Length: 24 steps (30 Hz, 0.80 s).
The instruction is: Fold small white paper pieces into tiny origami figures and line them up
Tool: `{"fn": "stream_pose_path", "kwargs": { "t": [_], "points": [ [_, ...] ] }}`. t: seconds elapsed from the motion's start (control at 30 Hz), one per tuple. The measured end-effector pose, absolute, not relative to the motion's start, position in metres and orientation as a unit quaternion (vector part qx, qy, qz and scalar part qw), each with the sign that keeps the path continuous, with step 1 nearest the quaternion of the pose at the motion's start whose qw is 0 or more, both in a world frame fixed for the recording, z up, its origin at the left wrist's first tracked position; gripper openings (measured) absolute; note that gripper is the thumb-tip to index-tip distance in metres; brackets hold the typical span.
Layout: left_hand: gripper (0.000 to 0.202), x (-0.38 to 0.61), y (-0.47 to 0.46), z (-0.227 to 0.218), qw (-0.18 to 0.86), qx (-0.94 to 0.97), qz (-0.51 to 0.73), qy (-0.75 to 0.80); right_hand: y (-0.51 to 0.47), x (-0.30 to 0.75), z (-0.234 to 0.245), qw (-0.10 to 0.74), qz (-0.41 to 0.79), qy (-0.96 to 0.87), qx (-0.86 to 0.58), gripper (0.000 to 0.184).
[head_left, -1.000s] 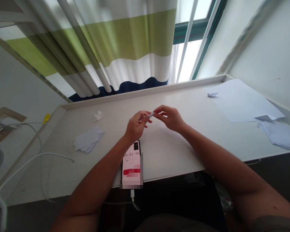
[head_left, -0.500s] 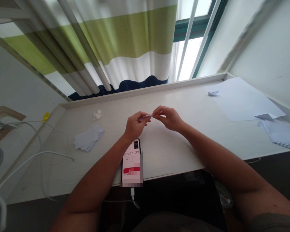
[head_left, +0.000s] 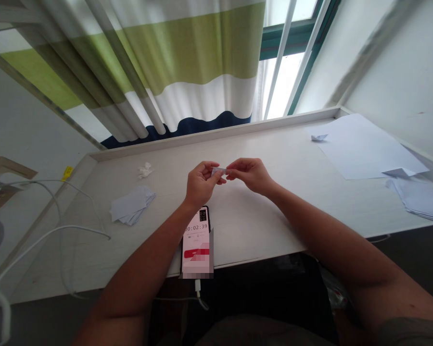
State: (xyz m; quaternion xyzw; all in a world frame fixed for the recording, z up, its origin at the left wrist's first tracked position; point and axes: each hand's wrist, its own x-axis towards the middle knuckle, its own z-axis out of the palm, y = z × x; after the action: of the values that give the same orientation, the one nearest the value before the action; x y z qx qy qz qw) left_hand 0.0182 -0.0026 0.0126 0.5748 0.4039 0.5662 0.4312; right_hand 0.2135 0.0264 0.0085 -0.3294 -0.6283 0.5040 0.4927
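Both hands meet above the middle of the white desk (head_left: 260, 226). My left hand (head_left: 200, 183) and my right hand (head_left: 249, 174) pinch the two ends of a small folded white paper piece (head_left: 218, 170), holding it a little above the desk. Fingers of both hands are closed on it. Just below my left wrist a phone (head_left: 197, 242) lies on the desk's front edge, its screen showing a running timer.
A stack of small paper slips (head_left: 132, 206) lies at the left, a crumpled scrap (head_left: 145, 170) behind it. At the right are a large white sheet (head_left: 361, 146), a tiny folded paper (head_left: 318, 137) and more sheets (head_left: 418, 199). White cables (head_left: 57, 230) loop at the left edge.
The paper piece has been turned and worked between the fingertips; both hands stay in nearly the same place. The phone timer went from 02:38 to 02:39.
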Motion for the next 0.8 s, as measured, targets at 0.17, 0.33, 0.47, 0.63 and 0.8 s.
{"fn": "stream_pose_path", "kwargs": {
  "t": [0.17,0.33,0.47,0.63,0.8],
  "points": [
    [0.037,0.0177,-0.0017,0.0147,0.432,0.572,0.573,0.397,0.0264,0.2144,0.0122,0.490,0.552,-0.593,-0.323,0.048],
    [0.035,0.0165,-0.0029,0.0156,0.418,0.594,0.560,0.399,0.0309,0.2172,0.0078,0.472,0.594,-0.568,-0.320,0.045],
    [0.032,0.0142,-0.0042,0.0171,0.394,0.620,0.542,0.408,0.0326,0.2209,0.0080,0.452,0.608,-0.570,-0.317,0.042],
    [0.029,0.0108,-0.0023,0.0177,0.368,0.635,0.534,0.420,0.0312,0.2220,0.0131,0.415,0.639,-0.568,-0.310,0.043],
    [0.028,0.0103,-0.0008,0.0173,0.374,0.634,0.534,0.416,0.0316,0.2215,0.0127,0.392,0.661,-0.557,-0.315,0.052]
  ]
}}
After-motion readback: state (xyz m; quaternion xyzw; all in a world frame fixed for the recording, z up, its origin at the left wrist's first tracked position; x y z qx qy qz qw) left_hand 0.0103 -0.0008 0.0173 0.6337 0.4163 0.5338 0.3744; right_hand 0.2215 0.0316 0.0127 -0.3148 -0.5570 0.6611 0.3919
